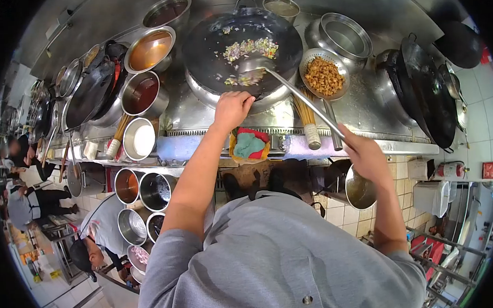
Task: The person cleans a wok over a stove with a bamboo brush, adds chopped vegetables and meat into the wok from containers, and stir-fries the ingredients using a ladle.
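Observation:
A large black wok sits on the burner in front of me, with chopped onion and other diced bits in it. My left hand is closed at the wok's near edge; the exact part it grips is hidden under the fingers. My right hand is wrapped around the end of a long metal ladle. The ladle's bowl dips into the wok among the chopped pieces. Right of the wok, a perforated strainer holds browned fried pieces.
Pots of red liquid and orange liquid stand left of the wok. Bamboo brushes and folded cloths lie along the front edge. More woks flank the stove. A person bends at lower left, near several pots.

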`<action>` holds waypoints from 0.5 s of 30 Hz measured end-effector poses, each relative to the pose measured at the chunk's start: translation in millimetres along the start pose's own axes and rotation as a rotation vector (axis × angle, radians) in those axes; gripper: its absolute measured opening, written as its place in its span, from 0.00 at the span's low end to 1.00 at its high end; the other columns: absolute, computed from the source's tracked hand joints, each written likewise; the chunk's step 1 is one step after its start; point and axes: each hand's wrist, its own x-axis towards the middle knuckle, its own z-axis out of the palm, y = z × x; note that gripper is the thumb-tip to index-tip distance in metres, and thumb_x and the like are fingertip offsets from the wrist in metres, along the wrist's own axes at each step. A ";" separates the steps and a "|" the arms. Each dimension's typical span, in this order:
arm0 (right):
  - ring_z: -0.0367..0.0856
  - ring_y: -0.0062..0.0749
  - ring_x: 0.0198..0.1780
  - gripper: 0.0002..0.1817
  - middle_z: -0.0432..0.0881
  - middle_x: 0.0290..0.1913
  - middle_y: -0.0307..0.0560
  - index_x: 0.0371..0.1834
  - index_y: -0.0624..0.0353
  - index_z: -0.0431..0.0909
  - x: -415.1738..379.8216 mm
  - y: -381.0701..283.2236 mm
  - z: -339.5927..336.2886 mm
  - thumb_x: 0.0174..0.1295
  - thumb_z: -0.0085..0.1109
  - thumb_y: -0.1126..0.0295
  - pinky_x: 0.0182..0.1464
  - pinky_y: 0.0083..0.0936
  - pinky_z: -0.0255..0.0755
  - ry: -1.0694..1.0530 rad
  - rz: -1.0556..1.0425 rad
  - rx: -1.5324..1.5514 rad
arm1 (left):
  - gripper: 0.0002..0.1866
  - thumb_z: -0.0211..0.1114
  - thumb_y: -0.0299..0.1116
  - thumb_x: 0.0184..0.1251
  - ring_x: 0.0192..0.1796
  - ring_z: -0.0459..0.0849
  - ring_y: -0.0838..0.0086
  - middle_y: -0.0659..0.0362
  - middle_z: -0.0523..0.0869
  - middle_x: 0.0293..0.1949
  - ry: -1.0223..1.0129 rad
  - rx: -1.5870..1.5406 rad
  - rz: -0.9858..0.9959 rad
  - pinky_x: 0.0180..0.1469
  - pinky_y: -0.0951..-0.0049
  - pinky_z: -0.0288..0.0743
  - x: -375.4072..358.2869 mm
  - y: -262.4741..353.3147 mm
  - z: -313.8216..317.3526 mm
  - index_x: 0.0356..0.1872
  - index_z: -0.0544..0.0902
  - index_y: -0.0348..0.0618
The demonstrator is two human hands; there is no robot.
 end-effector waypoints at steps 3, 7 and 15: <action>0.82 0.51 0.45 0.28 0.82 0.44 0.59 0.66 0.47 0.69 -26.5 21.6 -42.5 0.59 0.56 0.73 0.47 0.36 0.74 -0.091 0.034 0.134 | 0.10 0.60 0.38 0.66 0.38 0.81 0.56 0.53 0.83 0.30 -0.003 -0.057 -0.035 0.45 0.59 0.73 2.1 -1.7 5.7 0.34 0.83 0.42; 0.83 0.42 0.48 0.28 0.83 0.48 0.58 0.66 0.53 0.69 32.0 53.9 -15.2 0.59 0.58 0.73 0.49 0.31 0.73 -0.127 0.039 0.227 | 0.12 0.60 0.39 0.66 0.44 0.80 0.55 0.52 0.83 0.36 -0.091 -0.112 -0.130 0.51 0.58 0.71 -5.8 9.8 5.2 0.42 0.83 0.44; 0.83 0.48 0.44 0.25 0.83 0.44 0.56 0.65 0.57 0.62 154.8 -1.3 138.8 0.66 0.52 0.66 0.45 0.39 0.75 0.420 0.173 0.323 | 0.32 0.64 0.50 0.60 0.68 0.63 0.55 0.50 0.66 0.63 -0.084 0.112 -0.141 0.64 0.47 0.59 -32.2 35.7 -8.9 0.67 0.68 0.68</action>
